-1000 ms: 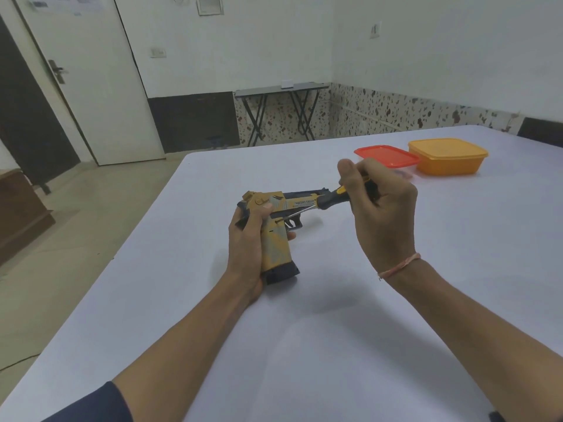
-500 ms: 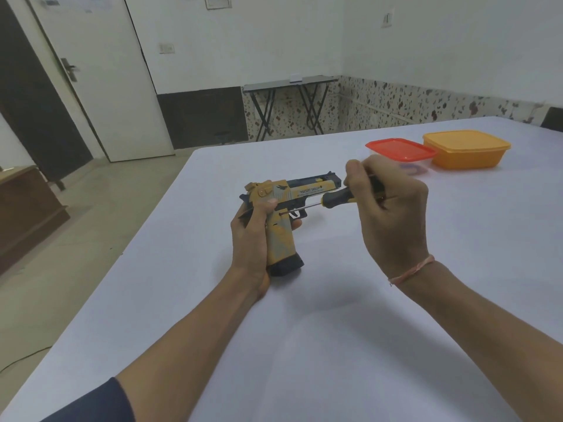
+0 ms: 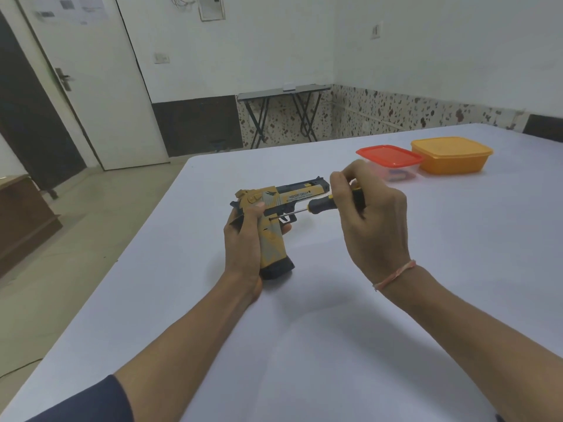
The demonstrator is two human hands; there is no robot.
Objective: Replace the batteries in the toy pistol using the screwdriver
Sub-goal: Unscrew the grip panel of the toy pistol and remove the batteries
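A yellow and black toy pistol [image 3: 275,214] stands with its grip base on the white table [image 3: 335,345], barrel pointing right. My left hand [image 3: 243,242] is wrapped around the back of its grip. My right hand [image 3: 368,211] is closed on the black and yellow handle of a screwdriver [image 3: 316,206]. The thin metal shaft runs left and its tip touches a small hole at the top of the pistol's grip. Most of the handle is hidden inside my fist.
A clear box with a red lid [image 3: 390,156] and an orange lidded box [image 3: 452,153] sit at the far right of the table. Beyond the table's left edge lies bare floor, with a door [image 3: 88,86] and a small folding table [image 3: 283,114] by the wall.
The screwdriver has swung from a steep slant to nearly level, and its tip now sits at the hole in the grip. My left hand keeps the pistol in place.
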